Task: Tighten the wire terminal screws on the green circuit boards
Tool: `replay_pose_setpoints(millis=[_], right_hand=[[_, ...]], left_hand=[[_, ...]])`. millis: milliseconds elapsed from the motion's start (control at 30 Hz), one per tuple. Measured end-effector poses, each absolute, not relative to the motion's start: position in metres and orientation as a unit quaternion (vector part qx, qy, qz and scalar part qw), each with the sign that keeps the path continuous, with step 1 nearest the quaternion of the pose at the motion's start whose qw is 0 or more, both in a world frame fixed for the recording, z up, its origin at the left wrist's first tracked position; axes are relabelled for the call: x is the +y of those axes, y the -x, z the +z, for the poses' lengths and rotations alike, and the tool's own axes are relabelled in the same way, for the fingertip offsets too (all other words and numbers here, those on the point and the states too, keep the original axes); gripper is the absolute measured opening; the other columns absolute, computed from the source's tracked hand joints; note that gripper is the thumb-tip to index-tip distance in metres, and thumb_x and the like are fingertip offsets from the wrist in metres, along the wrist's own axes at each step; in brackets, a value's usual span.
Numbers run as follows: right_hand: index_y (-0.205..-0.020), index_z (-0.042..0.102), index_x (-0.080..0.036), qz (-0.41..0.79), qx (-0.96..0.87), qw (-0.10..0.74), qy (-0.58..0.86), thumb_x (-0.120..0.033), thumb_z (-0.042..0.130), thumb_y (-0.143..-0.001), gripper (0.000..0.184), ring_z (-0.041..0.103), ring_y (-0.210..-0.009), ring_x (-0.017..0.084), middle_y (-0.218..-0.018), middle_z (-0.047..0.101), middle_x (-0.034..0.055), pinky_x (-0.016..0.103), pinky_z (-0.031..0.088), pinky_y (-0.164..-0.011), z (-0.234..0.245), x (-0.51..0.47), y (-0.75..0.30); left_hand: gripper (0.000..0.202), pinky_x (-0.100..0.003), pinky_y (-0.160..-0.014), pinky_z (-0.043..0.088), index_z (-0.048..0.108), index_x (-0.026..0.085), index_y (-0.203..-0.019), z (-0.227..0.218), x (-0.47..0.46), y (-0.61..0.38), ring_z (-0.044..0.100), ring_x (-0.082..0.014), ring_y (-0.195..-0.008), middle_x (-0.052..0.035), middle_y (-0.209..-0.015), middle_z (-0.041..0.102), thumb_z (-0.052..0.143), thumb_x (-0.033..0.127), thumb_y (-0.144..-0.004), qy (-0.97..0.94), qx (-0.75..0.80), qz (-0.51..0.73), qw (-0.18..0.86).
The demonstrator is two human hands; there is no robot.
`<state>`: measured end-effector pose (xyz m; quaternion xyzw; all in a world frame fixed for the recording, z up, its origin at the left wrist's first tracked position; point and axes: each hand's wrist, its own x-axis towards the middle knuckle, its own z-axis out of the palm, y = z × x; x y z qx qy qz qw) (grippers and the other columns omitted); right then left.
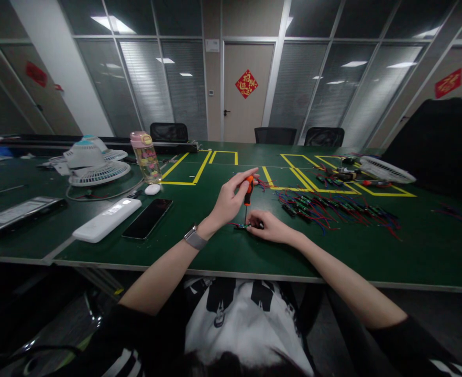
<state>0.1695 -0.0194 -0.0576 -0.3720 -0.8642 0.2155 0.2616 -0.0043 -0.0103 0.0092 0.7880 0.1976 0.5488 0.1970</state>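
Observation:
My left hand (231,199), with a watch on the wrist, is closed round the handle of an orange and black screwdriver (248,192). The screwdriver stands upright, its shaft pointing down at a small green circuit board (240,226) on the table. Whether the tip touches the board I cannot tell. Low on the tabletop, my right hand (268,226) pinches the board's right end with its fingertips. Part of the board is hidden behind those fingers. Just to the right lies a pile of similar circuit boards (313,207) with red and blue wires.
Left on the green table (199,251) lie a black phone (147,219), a white power bank (107,220), a small white case (153,189), a drink bottle (146,157) and white fan parts (97,162). Another fan piece (388,170) sits right. Yellow tape (215,152) marks rectangles.

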Motion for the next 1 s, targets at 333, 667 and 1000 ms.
replay_pose_setpoints(millis=[333, 667, 1000], right_hand=[[-0.086, 0.059, -0.015, 0.213, -0.863, 0.262, 0.375, -0.018, 0.058, -0.079, 0.007, 0.048, -0.061, 0.011, -0.068, 0.052, -0.0019, 0.022, 0.037, -0.057, -0.0567, -0.0201, -0.1685], [-0.086, 0.058, -0.016, 0.208, -0.866, 0.260, 0.373, -0.019, 0.057, -0.079, 0.008, 0.049, -0.062, 0.012, -0.069, 0.052, -0.0016, 0.022, 0.037, -0.057, -0.0578, -0.0194, -0.1688], [-0.086, 0.058, -0.016, 0.204, -0.867, 0.258, 0.375, -0.017, 0.057, -0.078, 0.008, 0.048, -0.060, 0.011, -0.067, 0.052, -0.0022, 0.022, 0.036, -0.056, -0.0590, -0.0182, -0.1685]], left_hand=[[0.028, -0.031, -0.092, 0.046, 0.059, 0.019, -0.116, 0.0093, -0.0127, 0.0056, 0.054, -0.0153, -0.102, -0.0065, -0.106, 0.053, 0.044, 0.027, -0.094, -0.789, 0.252, 0.556, 0.070], [0.031, -0.029, -0.076, 0.046, 0.061, 0.017, -0.108, 0.0081, -0.0108, 0.0095, 0.054, -0.0155, -0.082, -0.0044, -0.090, 0.056, 0.059, 0.039, -0.086, -0.804, 0.261, 0.530, -0.075], [0.032, -0.032, -0.079, 0.044, 0.053, 0.014, -0.121, 0.0072, -0.0063, 0.0126, 0.057, -0.0182, -0.090, -0.0081, -0.100, 0.065, 0.046, 0.030, -0.094, -0.813, 0.226, 0.486, -0.228]])
